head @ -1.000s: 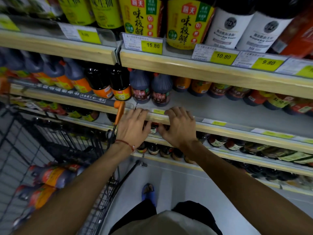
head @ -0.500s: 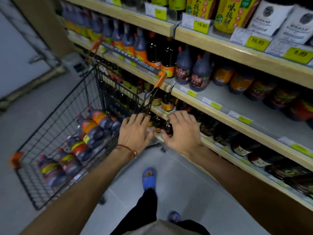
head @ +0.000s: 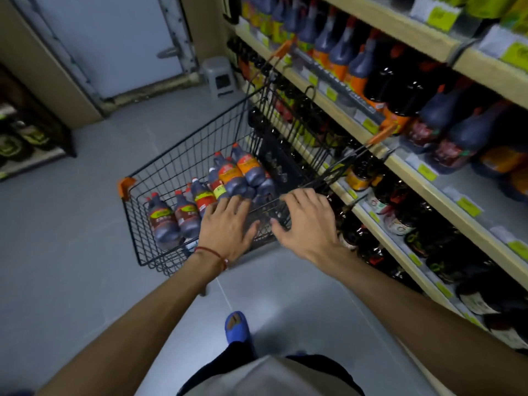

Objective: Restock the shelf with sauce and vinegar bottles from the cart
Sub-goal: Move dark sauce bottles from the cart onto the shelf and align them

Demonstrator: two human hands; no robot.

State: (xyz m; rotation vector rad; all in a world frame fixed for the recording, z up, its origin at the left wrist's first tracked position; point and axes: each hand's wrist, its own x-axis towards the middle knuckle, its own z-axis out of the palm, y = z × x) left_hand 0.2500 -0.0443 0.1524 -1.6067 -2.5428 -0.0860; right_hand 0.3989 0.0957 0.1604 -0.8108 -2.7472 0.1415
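A black wire cart (head: 171, 170) with orange corners stands against the shelf unit (head: 380, 151) on my right. Several dark sauce bottles (head: 228, 174) with orange, red and yellow labels lie in its basket. My left hand (head: 228, 227) hovers over the cart's near edge with spread, straight fingers and holds nothing. My right hand (head: 307, 224) is beside it, also empty, fingers loosely spread above the cart's near right corner. The shelf rows carry dark bottles and yellow price tags.
A grey step stool (head: 220, 77) stands at the aisle's end by a white door (head: 114, 44). A dark low shelf (head: 25, 132) is at far left. My blue shoe (head: 237, 327) is on the grey floor below the hands.
My view has swung left from the shelf to the cart. Both hands left the shelf edge and moved down to the cart's near edge, empty throughout.
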